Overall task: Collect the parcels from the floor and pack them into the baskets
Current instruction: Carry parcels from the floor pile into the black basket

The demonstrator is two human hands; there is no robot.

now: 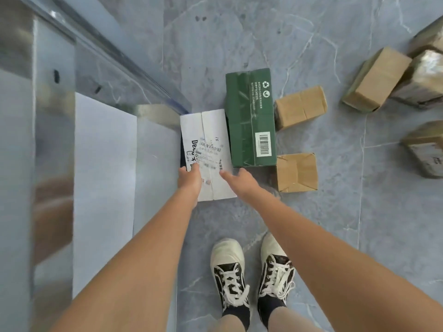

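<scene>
**A:** On the floor [311, 212], just ahead of the shoes [227, 267], what do you have?

**B:** I see a white parcel [211, 137] lying flat on the grey tiles, its printed label facing up. Both arms reach down to it. My left hand [190, 178] lies on the near left part of the parcel, fingers forward over the label, the outer ones reaching its left edge. I cannot tell whether they hook round that edge or only rest there.

**A:** And the right?

**B:** The right hand [239, 179] is at the near right side of the same parcel, fingers stretched out and loosely spread, tips pointing at the white top. It holds nothing. Whether it touches the card or hovers just over it, I cannot tell.

**A:** So the parcel sits between the hands?

**B:** Yes, its near end is between them and the rest of it runs away from me beyond the fingertips.

**A:** What lies around it?

**B:** A green box [250, 116] touches its right side, long edge to long edge, barcode sticker up. Just right of the green box are two small brown cartons, one further [300, 106] and one nearer [297, 172]. Well apart, at the right edge, is a cluster of brown parcels [376, 80], some shiny with tape, and another taped one [424, 149] below them.

**A:** And to the left?

**B:** A shiny metal wall [52, 140] with a white sheet [103, 188] on it; the white parcel's far left corner is close to its base.
</scene>
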